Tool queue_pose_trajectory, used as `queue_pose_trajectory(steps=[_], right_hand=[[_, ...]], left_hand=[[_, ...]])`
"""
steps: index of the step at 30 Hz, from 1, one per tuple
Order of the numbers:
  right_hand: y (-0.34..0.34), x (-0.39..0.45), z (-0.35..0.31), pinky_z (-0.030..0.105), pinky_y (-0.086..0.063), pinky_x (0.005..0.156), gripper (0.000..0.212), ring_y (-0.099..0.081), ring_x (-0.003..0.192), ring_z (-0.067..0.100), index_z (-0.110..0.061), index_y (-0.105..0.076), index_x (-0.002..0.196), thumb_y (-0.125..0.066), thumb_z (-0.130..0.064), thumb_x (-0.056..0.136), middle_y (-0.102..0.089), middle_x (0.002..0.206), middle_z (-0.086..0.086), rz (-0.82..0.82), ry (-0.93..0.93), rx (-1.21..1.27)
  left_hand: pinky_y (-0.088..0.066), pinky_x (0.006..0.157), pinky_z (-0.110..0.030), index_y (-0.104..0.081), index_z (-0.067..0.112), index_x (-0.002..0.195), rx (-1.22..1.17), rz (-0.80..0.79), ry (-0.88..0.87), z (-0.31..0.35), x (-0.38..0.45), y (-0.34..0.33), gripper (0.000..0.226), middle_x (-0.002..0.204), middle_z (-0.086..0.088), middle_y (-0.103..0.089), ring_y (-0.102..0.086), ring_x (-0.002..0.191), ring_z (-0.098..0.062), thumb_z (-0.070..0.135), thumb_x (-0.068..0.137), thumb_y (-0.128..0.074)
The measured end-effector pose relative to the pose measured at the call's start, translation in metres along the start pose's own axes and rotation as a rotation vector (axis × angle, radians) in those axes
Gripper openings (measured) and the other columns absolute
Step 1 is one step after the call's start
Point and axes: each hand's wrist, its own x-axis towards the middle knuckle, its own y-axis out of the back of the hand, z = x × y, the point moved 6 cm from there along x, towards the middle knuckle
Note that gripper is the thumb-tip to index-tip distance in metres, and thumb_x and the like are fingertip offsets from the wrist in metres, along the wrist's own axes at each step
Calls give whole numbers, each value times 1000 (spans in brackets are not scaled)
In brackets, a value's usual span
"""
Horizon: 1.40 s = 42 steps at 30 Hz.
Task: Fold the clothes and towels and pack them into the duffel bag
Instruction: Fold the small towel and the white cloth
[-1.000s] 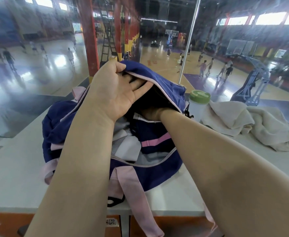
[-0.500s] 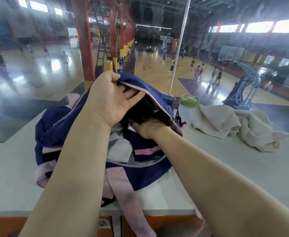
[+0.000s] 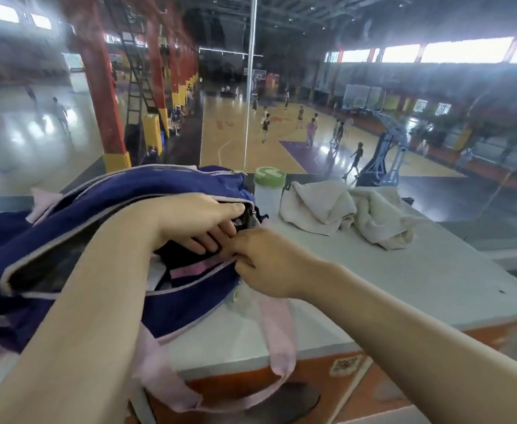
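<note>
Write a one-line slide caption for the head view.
Both hands, left hand and right hand, work at the open navy duffel bag; a beige towel lies unfolded beside it.

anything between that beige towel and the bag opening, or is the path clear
The water bottle stands on the table between the beige towel and the duffel bag. Both hands, left hand and right hand, also sit at the bag's open end, partly blocking it.
</note>
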Motion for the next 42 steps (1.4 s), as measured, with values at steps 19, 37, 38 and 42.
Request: queue_pose_trajectory(steps=[19,37,38,42], right_hand=[[23,-55,270,43,-31,111,61,-33,135,33,-27,-37,143,-53,-16,85,-36,149,4,191,-679,-102],[-14,-48,251,35,-39,88,27,-48,111,31,-17,-58,113,-45,-31,93,-59,117,5,255,-727,-105],[-14,-52,243,33,-38,81,23,-49,109,31,-17,-58,107,-46,-31,93,-60,114,5,263,-739,-54],[-9,-70,213,30,-38,72,19,-53,94,28,-21,-59,101,-49,-33,91,-63,105,5,188,-774,60]], left_hand=[[-32,111,-34,-46,24,140,363,128,-259,63,91,-131,45,146,-4,-46,-35,137,-25,32,96,-45],[-29,112,-42,-20,18,149,434,120,-270,30,121,-154,62,155,-11,-27,-26,140,-30,27,94,-47],[-26,114,-43,-7,21,153,404,118,-273,28,118,-155,72,159,-11,-17,-20,144,-30,26,94,-48],[-15,120,-43,-2,24,155,403,166,-354,22,105,-159,80,163,-5,-4,-3,149,-27,25,92,-52]])
